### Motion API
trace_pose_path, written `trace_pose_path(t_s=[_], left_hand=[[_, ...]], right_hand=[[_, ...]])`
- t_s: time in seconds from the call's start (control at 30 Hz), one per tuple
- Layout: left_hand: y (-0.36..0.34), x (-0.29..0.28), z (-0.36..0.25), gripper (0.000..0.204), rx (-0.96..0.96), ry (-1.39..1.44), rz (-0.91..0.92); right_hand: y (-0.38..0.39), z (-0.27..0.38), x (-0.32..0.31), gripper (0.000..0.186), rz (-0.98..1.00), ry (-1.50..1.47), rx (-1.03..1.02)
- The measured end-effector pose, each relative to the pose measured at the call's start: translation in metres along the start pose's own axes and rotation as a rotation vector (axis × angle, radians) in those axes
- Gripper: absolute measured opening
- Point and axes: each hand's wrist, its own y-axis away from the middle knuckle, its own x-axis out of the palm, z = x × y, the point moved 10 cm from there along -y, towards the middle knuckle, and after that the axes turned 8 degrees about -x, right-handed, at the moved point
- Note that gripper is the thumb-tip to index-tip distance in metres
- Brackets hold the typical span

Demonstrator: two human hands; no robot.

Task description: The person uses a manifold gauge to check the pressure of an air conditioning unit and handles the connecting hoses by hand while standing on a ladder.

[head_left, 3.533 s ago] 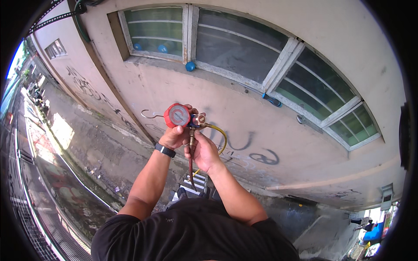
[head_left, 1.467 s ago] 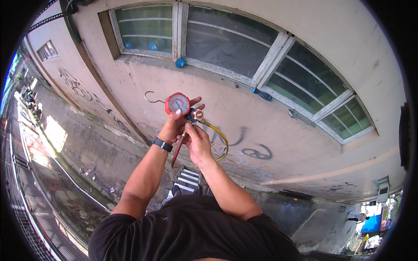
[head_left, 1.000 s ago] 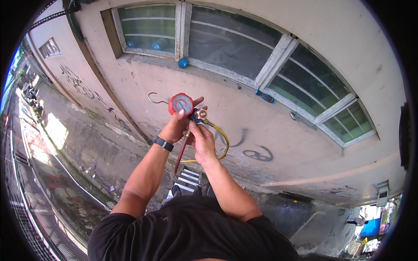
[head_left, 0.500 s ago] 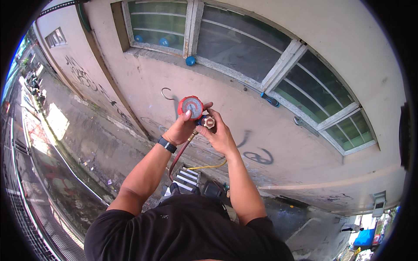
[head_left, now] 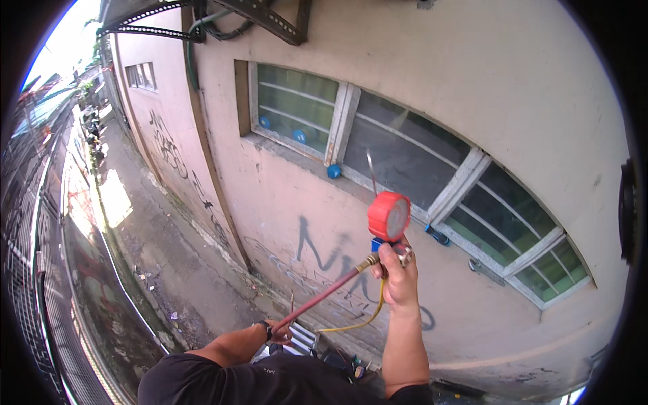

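Note:
My right hand (head_left: 397, 273) is raised in front of the wall, its fingers closed round the lower body of a pressure gauge (head_left: 390, 216). The gauge has a red rim, a blue body and a thin metal hook (head_left: 371, 172) standing up from its top. A brass fitting joins a dark red hose (head_left: 327, 293) to the body, and the hose slants down to the left. Low by my waist, my left hand (head_left: 280, 331) is closed on that hose, its fingers partly hidden. A yellow hose (head_left: 361, 327) curves down below my right hand.
Beneath me is a metal ladder (head_left: 305, 339). Along the window ledge lie a blue round cap (head_left: 333, 171), a blue-and-black tool (head_left: 437, 235) and an adjustable wrench (head_left: 484, 271). A perforated metal bracket (head_left: 270, 20) juts out overhead. At left runs a narrow concrete alley (head_left: 158, 229).
My left hand has left the gauge and dropped to the red hose. My right hand has carried the gauge rightward and turned it side-on. The view has tilted up, showing the overhead bracket.

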Motion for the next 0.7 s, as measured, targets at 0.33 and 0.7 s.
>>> trace_pose_path(t_s=[0.33, 0.7], left_hand=[[0.172, -0.180, 0.041, 0.014, -0.175, 1.650, 0.125], [0.582, -0.308, -0.260, 0.036, 0.911, 0.359, -1.406]], right_hand=[[0.066, 0.140, -0.127, 0.071, -0.254, 0.338, -0.420], [0.128, 0.060, -0.206, 0.033, -0.333, 0.396, -0.149]])
